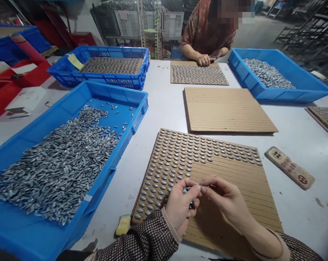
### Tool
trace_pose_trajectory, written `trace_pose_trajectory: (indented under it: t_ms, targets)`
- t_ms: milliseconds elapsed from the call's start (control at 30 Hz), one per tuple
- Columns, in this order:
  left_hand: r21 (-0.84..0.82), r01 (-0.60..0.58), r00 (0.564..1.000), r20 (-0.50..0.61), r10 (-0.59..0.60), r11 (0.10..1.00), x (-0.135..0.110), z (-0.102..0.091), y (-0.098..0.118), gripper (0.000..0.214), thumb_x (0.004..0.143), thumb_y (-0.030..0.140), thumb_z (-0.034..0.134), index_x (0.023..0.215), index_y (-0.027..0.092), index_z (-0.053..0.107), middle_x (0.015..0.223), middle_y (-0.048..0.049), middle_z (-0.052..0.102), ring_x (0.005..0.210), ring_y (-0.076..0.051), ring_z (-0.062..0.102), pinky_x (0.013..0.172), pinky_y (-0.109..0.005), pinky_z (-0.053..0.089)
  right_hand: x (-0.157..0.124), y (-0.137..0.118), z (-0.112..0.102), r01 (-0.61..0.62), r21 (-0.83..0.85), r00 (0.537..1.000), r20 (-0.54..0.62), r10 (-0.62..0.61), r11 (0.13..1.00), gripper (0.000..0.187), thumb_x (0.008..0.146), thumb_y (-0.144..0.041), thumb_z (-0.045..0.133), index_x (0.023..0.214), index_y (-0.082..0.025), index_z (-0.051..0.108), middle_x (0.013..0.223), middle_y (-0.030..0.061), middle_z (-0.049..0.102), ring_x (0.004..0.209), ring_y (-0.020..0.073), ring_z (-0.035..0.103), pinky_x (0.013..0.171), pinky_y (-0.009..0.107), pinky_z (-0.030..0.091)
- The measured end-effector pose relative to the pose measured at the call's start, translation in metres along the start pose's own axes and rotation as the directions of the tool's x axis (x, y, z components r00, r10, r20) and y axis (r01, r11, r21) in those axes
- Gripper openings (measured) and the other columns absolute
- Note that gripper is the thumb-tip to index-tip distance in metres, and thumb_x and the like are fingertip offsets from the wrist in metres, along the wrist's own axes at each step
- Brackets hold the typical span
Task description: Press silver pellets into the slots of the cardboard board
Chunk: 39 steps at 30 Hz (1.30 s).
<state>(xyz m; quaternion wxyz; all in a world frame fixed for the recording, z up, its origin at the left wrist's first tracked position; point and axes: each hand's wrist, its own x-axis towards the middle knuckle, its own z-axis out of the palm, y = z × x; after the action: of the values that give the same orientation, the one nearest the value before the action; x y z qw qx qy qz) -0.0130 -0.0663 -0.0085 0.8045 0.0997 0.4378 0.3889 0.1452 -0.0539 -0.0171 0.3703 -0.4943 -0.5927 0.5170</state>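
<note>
While the left hand [180, 206] curls around grey, metallic-looking spindle-shaped pieces [187, 189], likely a ready supply, the right hand [226, 197] seemingly pinches one above a partly filled, grooved brown cardboard sheet [252, 188].

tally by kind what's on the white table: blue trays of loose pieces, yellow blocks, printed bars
Blue trays: 2 (left tray, right tray)
Yellow block: 1
Printed bar: 1
Total: 4
</note>
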Motion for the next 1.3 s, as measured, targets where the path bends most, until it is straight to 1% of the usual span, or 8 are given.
trace_pose_trajectory:
  t_ms: [100,200,400,600,800,1033,1167,1300]
  targets:
    - [0.012,-0.004,1.0,-0.013,0.004,1.0,0.001,-0.001,-0.002,0.033,0.073,0.036,0.072,0.085,0.018,0.047,0.074,0.0032,0.053,0.051,-0.002,0.042,0.038,-0.015,0.012,-0.003,-0.002,0.003,0.13,-0.109,0.991,-0.027,-0.134,0.986,0.01,0.089,-0.026,0.058,0.093,-0.021,0.066,0.085,0.005,0.066,0.079,0.0159,0.062,0.069,0.026,0.052]
    - [0.027,-0.008,1.0,-0.029,0.008,1.0,0.001,-0.001,-0.003,0.036,0.07,0.038,0.074,0.083,0.018,0.048,0.069,0.0049,0.049,0.05,-0.002,0.039,0.037,-0.015,0.012,-0.007,-0.005,0.001,0.236,-0.225,0.972,0.032,-0.234,0.945,0.018,0.09,-0.02,0.054,0.105,-0.024,0.065,0.096,0.0072,0.066,0.088,0.0176,0.063,0.073,0.027,0.053]
    - [0.064,0.042,0.999,-0.019,-0.041,0.997,0.002,0.0,-0.003,0.035,0.07,0.04,0.071,0.091,0.016,0.055,0.072,0.0034,0.05,0.048,-0.002,0.04,0.037,-0.016,0.011,-0.006,-0.004,-0.014,0.306,-0.396,0.952,0.1,-0.291,0.866,0.023,0.092,-0.018,0.049,0.107,-0.025,0.065,0.097,0.0076,0.068,0.087,0.0174,0.066,0.072,0.026,0.055]
    - [-0.011,0.088,0.994,-0.059,-0.088,0.996,0.001,0.0,0.001,0.032,0.079,0.034,0.049,0.105,0.016,0.053,0.073,-0.0008,0.057,0.045,-0.006,0.045,0.036,-0.017,0.015,0.028,0.035,-0.045,0.321,-0.749,0.863,-0.019,-0.504,0.579,0.017,0.09,-0.018,0.053,0.099,-0.022,0.066,0.092,0.0071,0.07,0.081,0.018,0.066,0.072,0.03,0.053]
    - [0.051,0.11,0.992,-0.062,-0.107,0.993,-0.002,0.005,0.0,0.018,0.08,0.03,0.046,0.096,0.022,0.043,0.068,0.0017,0.059,0.042,-0.006,0.042,0.036,-0.016,0.011,0.046,0.053,-0.055,0.331,-0.861,0.868,0.117,-0.482,0.386,0.022,0.092,-0.018,0.048,0.097,-0.02,0.068,0.094,0.0072,0.069,0.085,0.0173,0.063,0.074,0.029,0.05]
    - [0.08,0.103,0.995,0.007,-0.104,0.992,-0.003,0.004,0.001,0.029,0.073,0.038,0.066,0.091,0.017,0.055,0.072,0.0022,0.054,0.047,-0.003,0.042,0.038,-0.016,0.011,0.043,0.051,-0.056,0.314,-0.9,0.878,0.153,-0.453,0.304,0.024,0.091,-0.017,0.047,0.101,-0.021,0.068,0.097,0.0075,0.068,0.087,0.0179,0.061,0.074,0.029,0.048]
    - [0.053,0.086,0.996,-0.016,-0.086,0.995,0.0,0.0,0.0,0.033,0.076,0.037,0.064,0.099,0.014,0.06,0.075,0.0009,0.054,0.049,-0.002,0.043,0.037,-0.016,0.013,0.042,0.046,-0.055,0.296,-0.883,0.888,0.115,-0.445,0.363,0.022,0.091,-0.018,0.047,0.1,-0.021,0.067,0.097,0.0077,0.067,0.089,0.0196,0.061,0.076,0.031,0.049]
    - [0.035,0.058,0.998,-0.032,-0.057,0.998,0.001,0.0,0.0,0.028,0.078,0.031,0.061,0.101,0.016,0.055,0.077,0.0,0.057,0.05,-0.003,0.046,0.037,-0.016,0.015,0.027,0.027,-0.047,0.256,-0.68,0.939,0.005,-0.344,0.688,0.017,0.091,-0.026,0.053,0.102,-0.022,0.065,0.097,0.0071,0.066,0.083,0.0177,0.062,0.07,0.029,0.05]
